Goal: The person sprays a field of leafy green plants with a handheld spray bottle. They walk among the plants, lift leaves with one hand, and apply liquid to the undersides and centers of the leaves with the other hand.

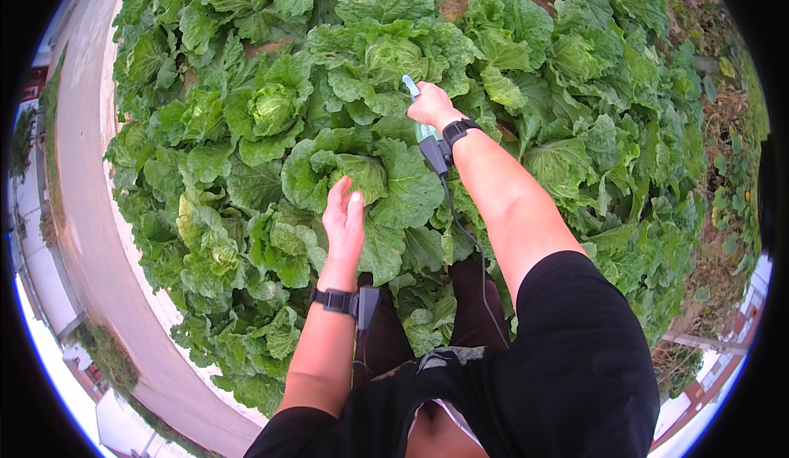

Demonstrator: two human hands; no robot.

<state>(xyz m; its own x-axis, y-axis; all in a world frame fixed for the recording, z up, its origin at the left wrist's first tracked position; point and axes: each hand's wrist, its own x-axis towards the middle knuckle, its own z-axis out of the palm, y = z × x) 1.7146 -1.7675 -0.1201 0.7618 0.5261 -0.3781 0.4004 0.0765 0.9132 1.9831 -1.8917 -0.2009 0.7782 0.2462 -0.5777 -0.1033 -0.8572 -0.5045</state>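
A spray bottle with a light blue head (410, 87) is gripped in my right hand (431, 106). Part of its translucent green body (425, 131) shows below my fist; the rest is hidden by the hand and wrist device. The blue head points up and away from me, towards a large Chinese cabbage (394, 57). My left hand (345, 220) is raised with thumb and fingers apart, holding nothing. It hovers in front of a nearer Chinese cabbage (363, 177) with wide outer leaves, and I cannot tell whether it touches them.
Dense rows of leafy cabbages (271, 109) surround my legs (474, 304). A strapped device (368, 307) sits on my left wrist, another (434, 154) on my right, with a cable (471, 236) hanging down. A concrete road (86, 149) curves along the left; dry weedy ground (718, 149) borders the right.
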